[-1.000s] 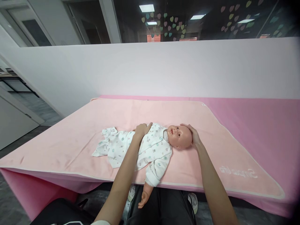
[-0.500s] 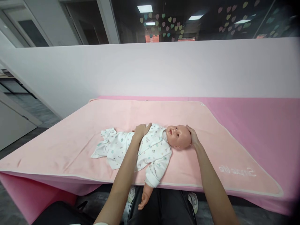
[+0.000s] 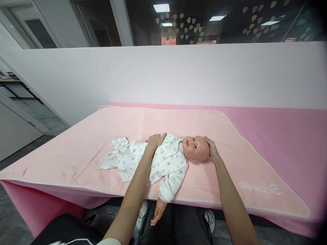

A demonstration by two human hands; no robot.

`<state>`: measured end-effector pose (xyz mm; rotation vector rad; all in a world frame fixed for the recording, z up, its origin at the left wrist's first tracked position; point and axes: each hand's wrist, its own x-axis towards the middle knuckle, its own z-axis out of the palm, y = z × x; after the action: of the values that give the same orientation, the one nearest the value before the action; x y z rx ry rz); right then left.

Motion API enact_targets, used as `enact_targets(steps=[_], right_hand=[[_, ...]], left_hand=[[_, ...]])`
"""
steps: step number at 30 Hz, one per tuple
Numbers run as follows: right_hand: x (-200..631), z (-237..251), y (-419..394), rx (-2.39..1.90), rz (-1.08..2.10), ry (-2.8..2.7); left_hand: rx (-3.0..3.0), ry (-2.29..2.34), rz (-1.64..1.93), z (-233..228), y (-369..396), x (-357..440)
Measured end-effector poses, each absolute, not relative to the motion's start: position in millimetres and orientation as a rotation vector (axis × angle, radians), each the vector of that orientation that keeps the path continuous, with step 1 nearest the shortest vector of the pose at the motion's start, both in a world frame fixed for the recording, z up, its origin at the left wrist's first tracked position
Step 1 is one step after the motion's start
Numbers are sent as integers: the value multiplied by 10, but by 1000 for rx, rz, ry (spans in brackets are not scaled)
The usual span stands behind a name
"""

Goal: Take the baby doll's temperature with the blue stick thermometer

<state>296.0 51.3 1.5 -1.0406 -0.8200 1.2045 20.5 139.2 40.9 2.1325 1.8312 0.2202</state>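
A baby doll (image 3: 167, 160) in white printed clothes lies on its back across a peach blanket (image 3: 245, 163), head to the right. My left hand (image 3: 155, 140) reaches over its torso and holds the far side near the arm; the fingertips are hidden, and a bit of the doll's far hand shows beside it. At the crown, my right hand (image 3: 211, 148) cups the doll's head (image 3: 200, 148), fingers curved around the top. The doll's near arm (image 3: 158, 211) hangs past the front edge of the table, above my lap.
Under the blanket a pink cover (image 3: 293, 136) drapes the table and hangs down at the front left. A white wall (image 3: 178, 75) with a dark window above stands behind. My legs (image 3: 173, 224) are at the front edge, with a black seat (image 3: 66, 231) to the left.
The camera view has shifted slightly. Both hands keep their places on the doll, and the doll lies as before.
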Motion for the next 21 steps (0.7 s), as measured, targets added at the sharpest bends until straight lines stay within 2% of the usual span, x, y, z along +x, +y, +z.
enact_targets(steps=[6,21], right_hand=[[3027,-1,542,-1038,1086,-806],[3023,6,534,-997,1074,-831]], left_hand=[[2147,1829,238,389,1402,208],[2117,1833,233,415,1387,210]])
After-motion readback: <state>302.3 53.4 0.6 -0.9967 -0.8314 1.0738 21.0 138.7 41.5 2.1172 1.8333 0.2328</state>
